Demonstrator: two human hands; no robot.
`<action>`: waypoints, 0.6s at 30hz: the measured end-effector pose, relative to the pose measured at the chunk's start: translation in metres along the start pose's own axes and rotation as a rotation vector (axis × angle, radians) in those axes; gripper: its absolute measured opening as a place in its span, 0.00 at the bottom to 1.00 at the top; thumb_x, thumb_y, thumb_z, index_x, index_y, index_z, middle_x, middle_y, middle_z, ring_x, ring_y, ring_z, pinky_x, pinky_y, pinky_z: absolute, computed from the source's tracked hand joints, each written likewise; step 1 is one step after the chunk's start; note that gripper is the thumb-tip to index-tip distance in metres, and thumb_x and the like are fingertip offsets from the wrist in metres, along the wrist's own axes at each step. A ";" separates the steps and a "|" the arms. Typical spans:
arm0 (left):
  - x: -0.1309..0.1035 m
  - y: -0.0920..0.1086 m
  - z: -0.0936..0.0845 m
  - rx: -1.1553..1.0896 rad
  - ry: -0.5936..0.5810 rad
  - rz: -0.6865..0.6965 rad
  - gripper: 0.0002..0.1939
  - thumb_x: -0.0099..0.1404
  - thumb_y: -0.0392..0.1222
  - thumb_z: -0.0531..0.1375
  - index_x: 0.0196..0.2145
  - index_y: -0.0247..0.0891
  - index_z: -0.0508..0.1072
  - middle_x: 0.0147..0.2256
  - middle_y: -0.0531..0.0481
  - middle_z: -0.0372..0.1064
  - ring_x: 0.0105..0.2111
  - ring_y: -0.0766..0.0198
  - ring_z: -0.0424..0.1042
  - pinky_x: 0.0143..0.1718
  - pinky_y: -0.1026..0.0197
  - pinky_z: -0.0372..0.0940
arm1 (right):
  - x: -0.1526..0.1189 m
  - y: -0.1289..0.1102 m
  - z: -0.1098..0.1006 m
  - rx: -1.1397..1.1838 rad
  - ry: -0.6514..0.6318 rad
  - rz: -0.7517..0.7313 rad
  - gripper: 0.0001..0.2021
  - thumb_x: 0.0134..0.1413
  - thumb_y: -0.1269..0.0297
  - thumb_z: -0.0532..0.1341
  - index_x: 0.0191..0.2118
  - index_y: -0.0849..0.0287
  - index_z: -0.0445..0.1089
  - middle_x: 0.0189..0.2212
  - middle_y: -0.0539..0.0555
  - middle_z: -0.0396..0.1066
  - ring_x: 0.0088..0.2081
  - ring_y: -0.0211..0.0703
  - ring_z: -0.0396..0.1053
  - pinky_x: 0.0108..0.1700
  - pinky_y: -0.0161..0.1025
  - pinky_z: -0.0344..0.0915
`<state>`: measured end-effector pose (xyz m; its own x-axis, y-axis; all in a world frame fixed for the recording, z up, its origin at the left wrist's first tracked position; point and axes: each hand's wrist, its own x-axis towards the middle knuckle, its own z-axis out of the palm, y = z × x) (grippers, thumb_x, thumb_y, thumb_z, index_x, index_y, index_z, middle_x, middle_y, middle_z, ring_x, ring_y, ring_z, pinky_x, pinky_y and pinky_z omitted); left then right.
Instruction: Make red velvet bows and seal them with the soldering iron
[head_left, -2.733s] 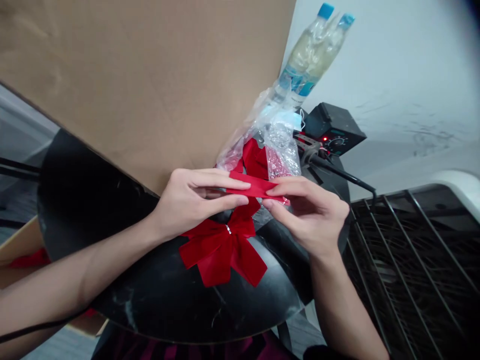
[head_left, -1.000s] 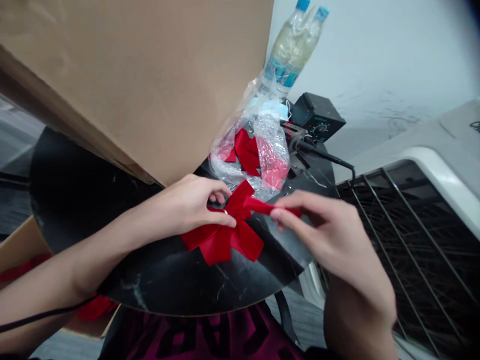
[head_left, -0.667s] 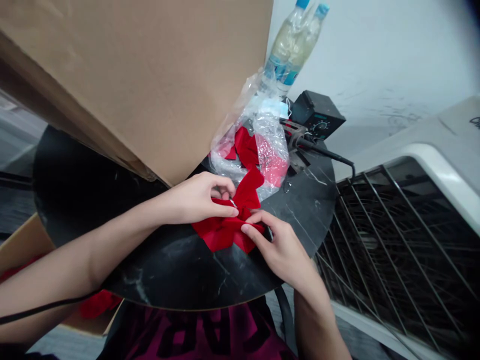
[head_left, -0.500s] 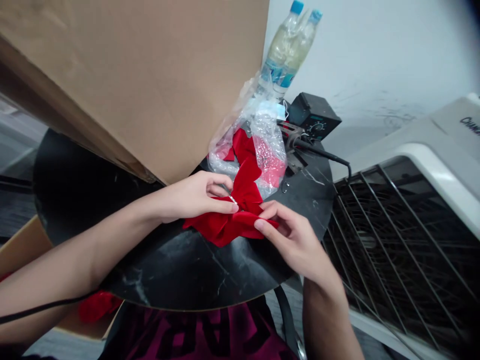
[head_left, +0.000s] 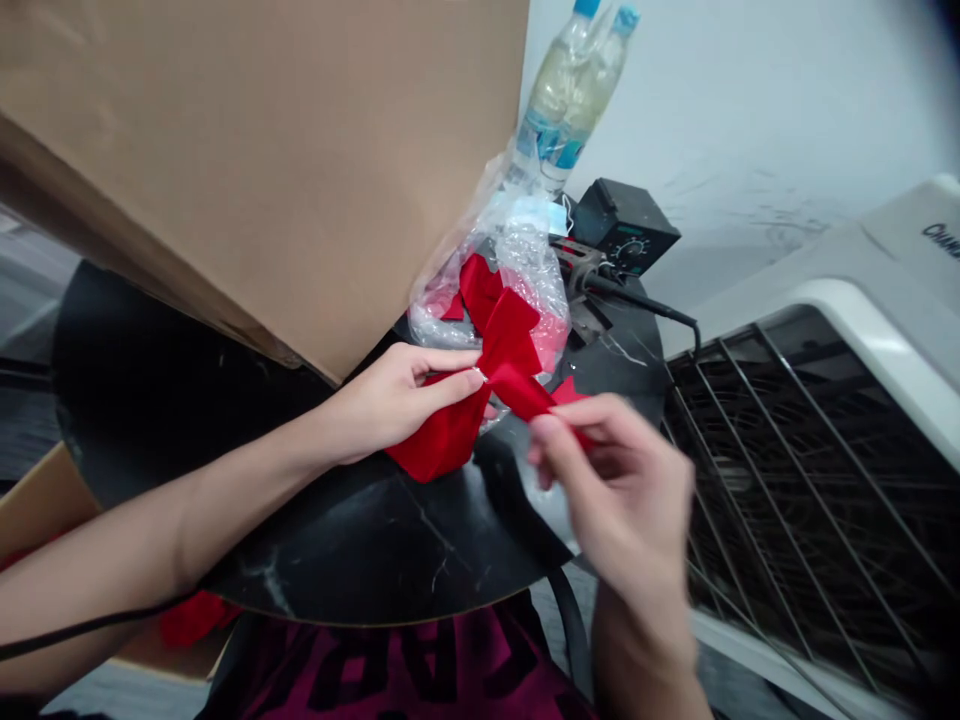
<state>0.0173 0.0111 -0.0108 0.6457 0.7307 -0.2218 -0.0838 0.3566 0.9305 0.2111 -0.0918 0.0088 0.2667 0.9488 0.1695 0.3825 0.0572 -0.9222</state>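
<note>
Red velvety fabric [head_left: 442, 437], shaped like a bow with several loops and tails, is held just above the round black marbled table [head_left: 330, 540]. My left hand [head_left: 397, 395] pinches it at its middle, where a small shiny silver strip shows beside the thumb. My right hand [head_left: 619, 480], slightly blurred, grips a narrow folded red tail between thumb and fingers, stretched out to the right of the middle. Behind the fabric lies a clear plastic bag [head_left: 525, 255] with more red pieces in it.
A large cardboard box [head_left: 300, 170] stands at the back left. Two bottles [head_left: 574, 100], a black soldering station [head_left: 626, 225] and its iron [head_left: 637, 296] are at the back. A heater or fan with a grille [head_left: 810, 480] is at right. An open carton [head_left: 56, 480] sits below left.
My right hand has moved right and slightly down, pulling a red tail out straight. My left hand still pinches the middle, now slightly higher. The fabric's loops have shifted.
</note>
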 end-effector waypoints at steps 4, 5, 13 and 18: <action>0.000 -0.001 0.004 0.196 -0.029 0.141 0.06 0.69 0.41 0.67 0.40 0.37 0.84 0.42 0.48 0.83 0.44 0.57 0.81 0.50 0.60 0.71 | 0.000 0.011 0.035 0.261 -0.031 0.145 0.11 0.62 0.56 0.70 0.34 0.57 0.76 0.24 0.48 0.75 0.19 0.33 0.67 0.21 0.32 0.65; 0.000 -0.001 0.004 0.201 -0.015 0.155 0.05 0.68 0.39 0.68 0.41 0.37 0.82 0.42 0.48 0.83 0.44 0.57 0.81 0.51 0.59 0.71 | 0.004 0.013 0.038 0.280 -0.020 0.166 0.11 0.60 0.56 0.71 0.33 0.58 0.76 0.23 0.48 0.75 0.18 0.32 0.66 0.20 0.31 0.64; -0.004 -0.001 0.006 0.188 0.054 0.156 0.16 0.59 0.31 0.72 0.41 0.40 0.72 0.39 0.51 0.82 0.41 0.61 0.82 0.45 0.64 0.73 | 0.008 0.017 0.039 0.238 0.027 0.200 0.11 0.58 0.56 0.72 0.33 0.58 0.77 0.22 0.48 0.75 0.18 0.32 0.65 0.19 0.31 0.62; -0.002 -0.001 0.013 0.135 0.187 0.119 0.07 0.65 0.38 0.71 0.32 0.38 0.75 0.30 0.54 0.81 0.30 0.65 0.80 0.34 0.67 0.71 | 0.004 0.020 0.046 0.242 0.070 0.180 0.09 0.60 0.58 0.72 0.35 0.57 0.78 0.25 0.48 0.77 0.21 0.32 0.68 0.23 0.32 0.66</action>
<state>0.0257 0.0015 -0.0074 0.4843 0.8625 -0.1468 -0.0410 0.1900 0.9809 0.1793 -0.0720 -0.0253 0.3749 0.9270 0.0119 0.1038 -0.0292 -0.9942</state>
